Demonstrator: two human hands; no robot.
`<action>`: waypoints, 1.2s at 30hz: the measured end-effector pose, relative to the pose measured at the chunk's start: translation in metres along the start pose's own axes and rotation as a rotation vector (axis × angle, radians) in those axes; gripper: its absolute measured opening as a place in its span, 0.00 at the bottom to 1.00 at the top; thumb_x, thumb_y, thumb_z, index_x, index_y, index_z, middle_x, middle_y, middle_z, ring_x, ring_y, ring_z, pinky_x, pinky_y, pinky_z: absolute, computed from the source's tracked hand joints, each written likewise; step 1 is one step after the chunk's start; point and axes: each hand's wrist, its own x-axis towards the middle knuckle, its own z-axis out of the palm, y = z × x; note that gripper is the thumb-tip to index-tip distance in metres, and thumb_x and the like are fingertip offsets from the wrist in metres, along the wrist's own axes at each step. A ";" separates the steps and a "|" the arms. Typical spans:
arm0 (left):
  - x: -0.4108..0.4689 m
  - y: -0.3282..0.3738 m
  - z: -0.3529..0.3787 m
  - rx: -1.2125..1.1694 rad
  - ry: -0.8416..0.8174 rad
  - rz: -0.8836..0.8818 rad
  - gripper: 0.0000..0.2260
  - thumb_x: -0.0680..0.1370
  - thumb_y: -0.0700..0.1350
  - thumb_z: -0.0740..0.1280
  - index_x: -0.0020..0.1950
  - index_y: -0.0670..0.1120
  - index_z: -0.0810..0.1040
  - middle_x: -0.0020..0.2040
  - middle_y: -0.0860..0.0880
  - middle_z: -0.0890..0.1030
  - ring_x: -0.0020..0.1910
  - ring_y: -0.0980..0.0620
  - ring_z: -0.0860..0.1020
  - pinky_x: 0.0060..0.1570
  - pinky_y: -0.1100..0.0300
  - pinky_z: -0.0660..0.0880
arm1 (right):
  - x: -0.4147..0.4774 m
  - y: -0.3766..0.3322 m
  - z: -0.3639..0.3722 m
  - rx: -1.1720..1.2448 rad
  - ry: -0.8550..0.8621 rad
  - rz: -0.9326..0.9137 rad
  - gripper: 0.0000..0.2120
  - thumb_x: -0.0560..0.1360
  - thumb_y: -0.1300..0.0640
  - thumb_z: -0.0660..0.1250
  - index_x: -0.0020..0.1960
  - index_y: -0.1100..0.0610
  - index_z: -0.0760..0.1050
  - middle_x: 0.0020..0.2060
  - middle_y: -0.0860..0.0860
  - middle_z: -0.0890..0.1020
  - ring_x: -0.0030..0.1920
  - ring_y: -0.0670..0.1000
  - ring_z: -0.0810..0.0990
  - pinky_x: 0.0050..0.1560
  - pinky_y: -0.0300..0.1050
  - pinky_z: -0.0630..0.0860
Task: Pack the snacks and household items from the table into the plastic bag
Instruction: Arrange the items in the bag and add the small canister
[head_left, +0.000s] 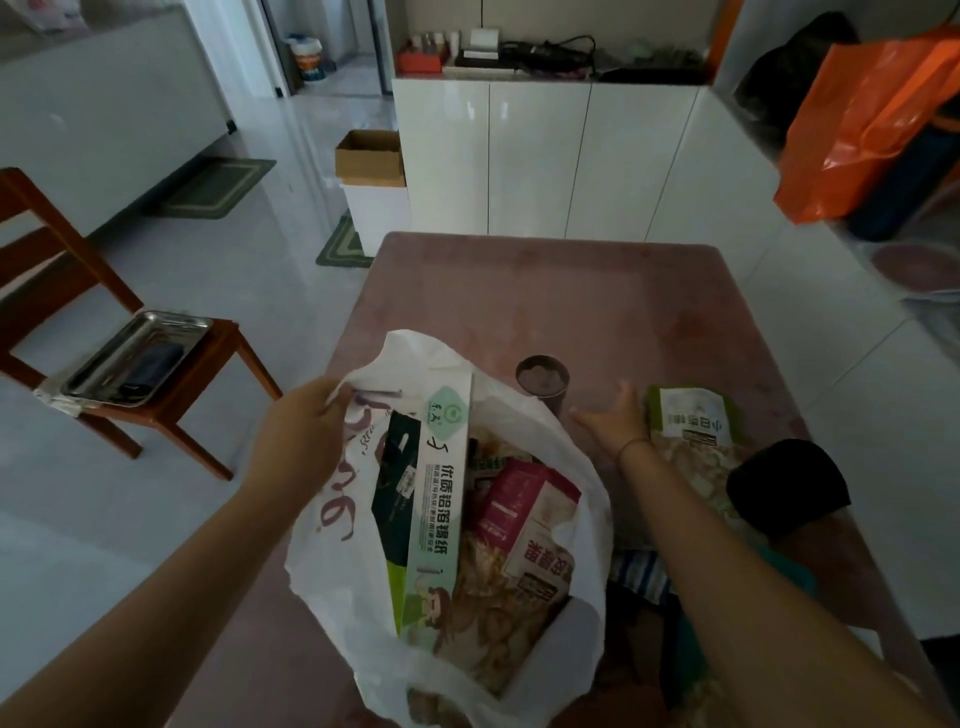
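A person packing groceries at a pink table (545, 291) pinches the rim of a white plastic bag (332, 571) in the left hand (306, 436), holding its mouth open, while the right hand (615, 421), fingers spread and holding nothing, reaches toward a dark can (543, 379) standing at one o'clock from the bag. A green snack packet (691, 431) lies just beside that hand at three o'clock. The bag already holds a long foil box (436, 499) standing on end and a pink snack packet (511, 499) among other packets. The step would likely go best with the mouth held wide and lifted, the can gripped round its side and lowered upright into the gap at the bag's one o'clock corner, clear of the tall box. Whether the right palm touches the table cannot be told. The can's base is hidden behind the bag's rim and its label is too dim to read. A black shape (787, 483) at four o'clock covers the green packet's near end and cannot be identified, nor can the striped item (636, 571) under the right forearm. The bag's bottom is cut off.
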 end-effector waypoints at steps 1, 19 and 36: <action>0.001 0.001 0.000 0.012 0.008 0.001 0.15 0.81 0.49 0.54 0.59 0.45 0.76 0.36 0.48 0.77 0.28 0.52 0.75 0.29 0.63 0.70 | 0.006 -0.005 0.005 -0.096 0.023 -0.101 0.47 0.67 0.51 0.75 0.77 0.56 0.51 0.74 0.59 0.59 0.73 0.61 0.61 0.70 0.57 0.63; -0.002 0.011 -0.008 -0.173 -0.062 0.049 0.11 0.80 0.52 0.56 0.48 0.53 0.77 0.31 0.49 0.79 0.26 0.49 0.72 0.28 0.59 0.71 | -0.014 -0.081 -0.023 0.008 0.304 -0.585 0.36 0.66 0.47 0.73 0.70 0.53 0.65 0.66 0.55 0.68 0.63 0.55 0.72 0.61 0.52 0.75; -0.008 0.013 -0.023 -0.242 -0.043 0.071 0.13 0.80 0.51 0.57 0.52 0.49 0.80 0.33 0.46 0.82 0.31 0.44 0.81 0.30 0.52 0.78 | -0.178 -0.081 0.033 -0.254 -0.576 -1.012 0.19 0.74 0.51 0.68 0.64 0.53 0.76 0.67 0.48 0.74 0.63 0.43 0.72 0.68 0.35 0.67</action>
